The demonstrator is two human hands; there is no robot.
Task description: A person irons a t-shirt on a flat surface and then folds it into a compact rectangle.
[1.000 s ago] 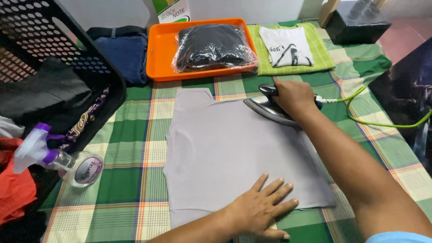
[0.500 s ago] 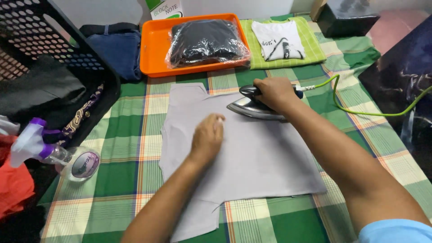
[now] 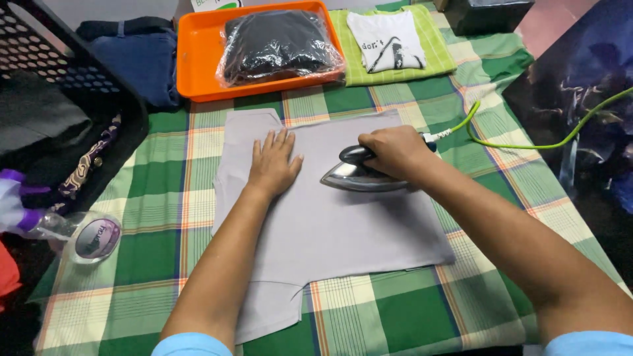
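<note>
Grey cloth, a flat-spread garment (image 3: pixel 330 224), lies across the middle of the frame on a worktop (image 3: pixel 151 264) covered in green, cream and orange checks. The left hand (image 3: pixel 273 165) rests palm down on the garment's upper left part, its grip spread, fingers flat and slightly fanned. The right hand (image 3: pixel 392 150) is just right of it, its grip wrapped tight around the dark handle of a silver iron (image 3: pixel 359 177), whose soleplate sits on the cloth with its tip pointing left. A lime-green cord (image 3: pixel 527 142) runs from the back of the iron toward the right edge of the frame.

At top centre stands an orange tray (image 3: pixel 198 59) holding a dark folded garment in a clear plastic bag (image 3: pixel 280 43). Right of it, a white folded shirt with a black print (image 3: pixel 386 41) lies on a green striped cloth (image 3: pixel 438 49). A small green-and-white label shows above the tray at the top edge. In the upper left, folded navy clothing (image 3: pixel 142 56) lies beside a black perforated laundry basket (image 3: pixel 59 86). At the left edge lies a clear spray bottle with a purple top (image 3: pixel 72 231) and a round purple label.
</note>
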